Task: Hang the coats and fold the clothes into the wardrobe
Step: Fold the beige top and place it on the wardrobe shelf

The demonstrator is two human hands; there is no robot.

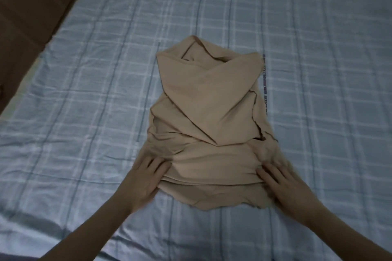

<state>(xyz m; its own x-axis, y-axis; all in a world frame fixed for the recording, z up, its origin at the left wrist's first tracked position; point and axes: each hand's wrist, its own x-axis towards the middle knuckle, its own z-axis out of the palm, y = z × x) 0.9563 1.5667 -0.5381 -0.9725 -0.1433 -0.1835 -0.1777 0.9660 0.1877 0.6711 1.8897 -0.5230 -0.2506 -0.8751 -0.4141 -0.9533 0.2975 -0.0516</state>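
A beige garment (209,116) of thin, stretchy cloth is laid out on the bed (318,70), near the middle of the view, with its length running away from the camera. Its upper part is folded inward: two flaps, probably the sleeves or sides, are crossed over one another into a narrow, wrapped shape, and dark raw edges are seen along the folds. The lower part is bunched into horizontal creases, and the wavy hem is spread toward the person.

The bed is covered by a light blue checked sheet (95,101) with pale and darker lines; a narrow printed strip is seen just right of the garment. A brown wooden panel (31,6), perhaps a headboard or wardrobe side, is seen at the upper left corner.

The left hand (144,180) is placed at the lower left edge of the garment, palm down, with the fingers (156,164) spread flat and open, touching the cloth where it is bunched. The right hand (282,184) is placed at the lower right edge, with the fingers (268,172) extended and pressed on the fabric. Nothing is clasped in either hand; both are laid flat. Both forearms are bare and are extended from the bottom of the frame.
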